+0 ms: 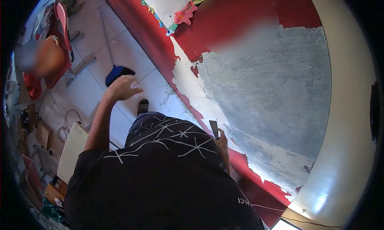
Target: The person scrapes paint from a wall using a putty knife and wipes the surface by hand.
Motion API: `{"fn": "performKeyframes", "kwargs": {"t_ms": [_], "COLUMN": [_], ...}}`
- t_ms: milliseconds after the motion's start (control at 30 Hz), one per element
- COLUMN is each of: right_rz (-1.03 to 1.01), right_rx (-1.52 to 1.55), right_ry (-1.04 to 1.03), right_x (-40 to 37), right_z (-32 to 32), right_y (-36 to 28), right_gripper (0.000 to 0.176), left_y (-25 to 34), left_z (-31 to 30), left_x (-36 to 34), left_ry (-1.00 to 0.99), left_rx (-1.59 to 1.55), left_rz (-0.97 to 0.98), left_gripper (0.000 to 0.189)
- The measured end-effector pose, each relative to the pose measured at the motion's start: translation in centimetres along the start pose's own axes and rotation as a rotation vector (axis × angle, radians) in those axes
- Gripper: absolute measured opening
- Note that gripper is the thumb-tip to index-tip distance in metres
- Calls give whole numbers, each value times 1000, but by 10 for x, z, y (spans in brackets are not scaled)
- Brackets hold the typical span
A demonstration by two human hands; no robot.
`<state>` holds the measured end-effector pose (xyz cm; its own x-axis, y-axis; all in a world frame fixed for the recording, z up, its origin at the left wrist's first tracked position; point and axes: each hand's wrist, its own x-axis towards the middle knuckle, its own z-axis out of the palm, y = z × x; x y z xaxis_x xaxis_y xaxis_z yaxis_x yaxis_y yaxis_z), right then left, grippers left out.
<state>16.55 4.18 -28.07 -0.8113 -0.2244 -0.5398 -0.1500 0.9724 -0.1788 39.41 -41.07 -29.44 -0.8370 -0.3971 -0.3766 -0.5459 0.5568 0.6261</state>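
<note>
My left hand (123,88) is raised over the tiled floor, its fingers apart and nothing in them. Just beyond it lies the blue and black head of a broom (119,74). At my right side, my right hand (221,140) is closed around a flat dark scraper (214,129), whose blade points up and away from me. That hand is beside the wall (268,86), where a large grey and white patch shows amid torn-edged red covering. Whether the scraper touches the wall cannot be seen.
A red chair (62,20) stands at the upper left. Nearer are a cream panel (73,150), a coiled cable (64,132) and a wooden box (44,134). Colourful paper trim edges a white board (168,4) at the top. A cable (280,210) runs at the lower right.
</note>
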Motion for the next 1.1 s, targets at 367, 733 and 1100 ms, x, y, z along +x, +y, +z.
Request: {"fn": "performKeyframes", "kwargs": {"t_ms": [367, 733, 1100], "right_rz": [-271, -254, -74], "right_rx": [-18, 185, 398], "right_ry": [-230, -56, 163], "right_x": [12, -12, -34], "right_z": [-5, 55, 41], "right_y": [-35, 54, 28], "right_gripper": [46, 47, 40], "left_y": [277, 373, 386], "left_z": [-102, -16, -6], "left_x": [100, 165, 134], "left_ry": [1143, 1039, 371], "left_rx": [-269, -93, 250], "left_rz": [990, 1008, 1625], "left_gripper": [75, 90, 73]}}
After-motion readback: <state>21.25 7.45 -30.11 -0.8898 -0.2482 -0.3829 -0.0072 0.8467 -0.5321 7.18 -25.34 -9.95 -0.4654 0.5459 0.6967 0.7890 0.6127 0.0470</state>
